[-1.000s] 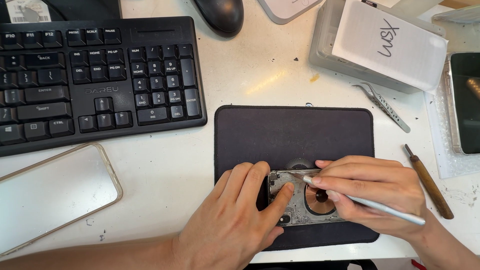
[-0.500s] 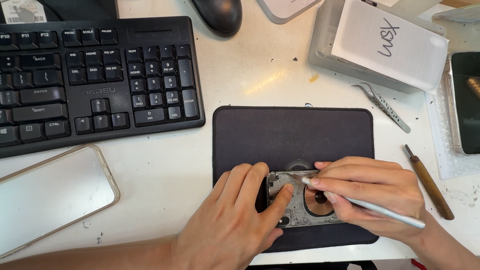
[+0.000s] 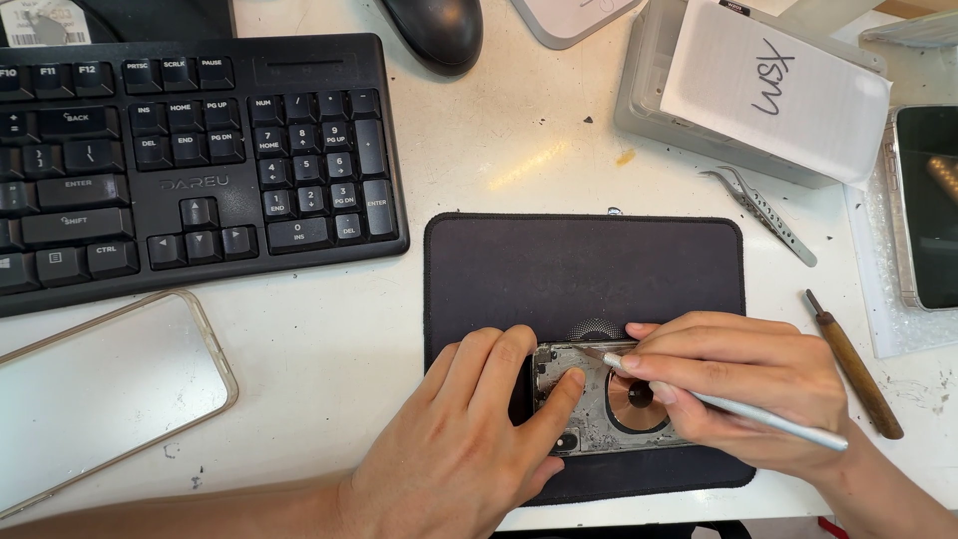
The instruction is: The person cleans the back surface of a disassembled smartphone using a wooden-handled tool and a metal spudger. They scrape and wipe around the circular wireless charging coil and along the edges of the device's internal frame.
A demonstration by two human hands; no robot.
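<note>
Presently, an entry for one moment at the repair desk (image 3: pixel 479 150):

Left hand: the left hand (image 3: pixel 469 439) lies flat at 7 o'clock of the black mat (image 3: pixel 584 265), fingers spread, thumb and forefinger pressing the left end of the opened phone housing (image 3: pixel 589 399); it holds nothing else.

Right hand: the right hand (image 3: pixel 743 384) is closed in a pen grip on the silver scalpel (image 3: pixel 738 411), its blade tip touching the housing's upper edge.

Housing, place: on the mat's lower half, between both hands, copper coil showing.

Housing, axis: long axis runs 9 to 3 o'clock, inside face up; the right end is hidden under the right hand.

Scalpel, axis: handle at 4 o'clock, blade pointing toward 10 o'clock.

Step in hand: judged as scraping or prying along the upper inner edge.

Next move calls for: a shallow blade angle, light pressure, firm bracing by the left hand.

Nearby: keyboard (image 3: pixel 190 150) at 10 o'clock; tweezers (image 3: pixel 763 215) and wooden-handled tool (image 3: pixel 853 364) at 2 to 3 o'clock.
</note>
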